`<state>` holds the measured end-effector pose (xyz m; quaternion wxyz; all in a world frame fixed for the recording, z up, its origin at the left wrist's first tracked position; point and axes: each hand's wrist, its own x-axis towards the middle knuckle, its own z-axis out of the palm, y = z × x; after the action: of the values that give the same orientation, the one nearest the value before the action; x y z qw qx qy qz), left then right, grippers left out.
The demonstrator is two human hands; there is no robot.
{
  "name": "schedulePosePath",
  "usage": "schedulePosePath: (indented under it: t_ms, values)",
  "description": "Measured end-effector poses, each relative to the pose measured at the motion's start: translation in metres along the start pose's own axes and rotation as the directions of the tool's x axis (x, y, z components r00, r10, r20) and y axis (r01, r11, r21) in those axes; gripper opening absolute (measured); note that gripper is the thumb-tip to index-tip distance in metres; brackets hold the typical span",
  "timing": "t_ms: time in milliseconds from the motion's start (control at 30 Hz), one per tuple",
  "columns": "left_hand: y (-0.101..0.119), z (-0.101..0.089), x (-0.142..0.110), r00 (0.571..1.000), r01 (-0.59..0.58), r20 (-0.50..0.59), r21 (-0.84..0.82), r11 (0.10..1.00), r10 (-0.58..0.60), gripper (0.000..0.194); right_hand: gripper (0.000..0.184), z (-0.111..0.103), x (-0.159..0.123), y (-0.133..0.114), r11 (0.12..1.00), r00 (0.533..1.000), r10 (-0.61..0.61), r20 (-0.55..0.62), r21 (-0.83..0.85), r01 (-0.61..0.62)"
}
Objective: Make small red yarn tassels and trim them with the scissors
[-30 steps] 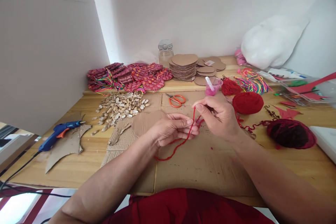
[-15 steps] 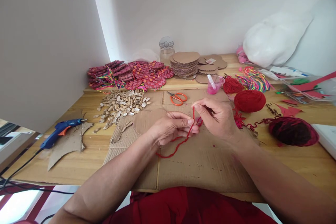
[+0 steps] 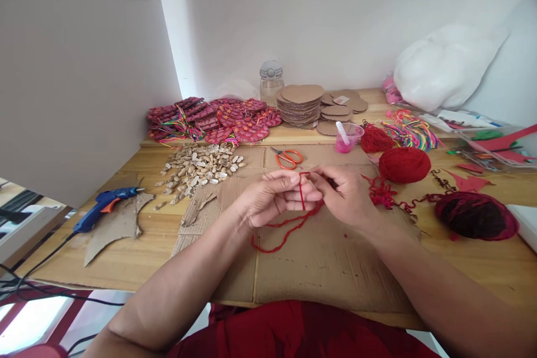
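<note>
Head view: both bare hands are raised over a flat cardboard sheet on the wooden counter, working a length of red yarn between them. The left hand has its grip closed on the yarn, thumb against forefinger, with the other fingers loosely extended. The right hand, just beside it, has its grip pinched on the strand at the fingertips. A short stretch of yarn hangs across the left fingers, and a longer loop drops below the hands in front of the sheet.

Orange-handled scissors lie just beyond the hands. To the left are a pile of peanut shells and a blue glue gun on a cardboard scrap. A stack of cardboard discs stands at the back, near a plastic cup with pink contents. On the right sit a red yarn ball and a dark, red-edged yarn ball.
</note>
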<state>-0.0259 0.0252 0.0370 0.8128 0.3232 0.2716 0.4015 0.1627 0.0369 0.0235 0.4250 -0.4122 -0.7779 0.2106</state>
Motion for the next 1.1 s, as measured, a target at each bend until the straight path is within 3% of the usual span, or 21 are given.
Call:
schedulePosePath:
  t_ms: [333,467,567,733,900,1100]
  values:
    - [0.012,-0.007,0.003,0.967,-0.255,-0.057,-0.092,0.963,0.25,0.014,0.028,0.013,-0.004,-0.004,0.993,0.976,0.116,0.182,0.01,-0.12]
    - [0.011,-0.01,0.006,0.94,-0.334,-0.107,-0.076,0.94,0.325,0.017,0.037,0.017,-0.007,-0.006,0.995,0.96,0.093,0.264,-0.044,-0.084]
    - [0.009,-0.012,0.009,0.914,-0.381,-0.142,0.018,0.924,0.379,0.02,0.036,0.016,-0.009,-0.009,0.999,0.954,0.006,0.298,-0.047,0.009]
    - [0.0,-0.015,0.014,0.861,-0.416,-0.117,0.399,0.817,0.495,0.02,0.024,0.003,-0.01,-0.017,0.994,0.962,-0.108,0.251,-0.005,0.113]
    - [-0.005,-0.016,0.012,0.902,-0.347,-0.008,0.583,0.735,0.432,0.02,0.02,-0.012,-0.005,-0.021,0.993,0.986,-0.119,0.121,0.012,0.119]
    - [-0.006,-0.022,0.014,0.949,-0.261,0.023,0.617,0.743,0.314,0.023,0.02,-0.018,0.001,-0.018,0.991,0.99,-0.134,0.035,0.005,0.134]
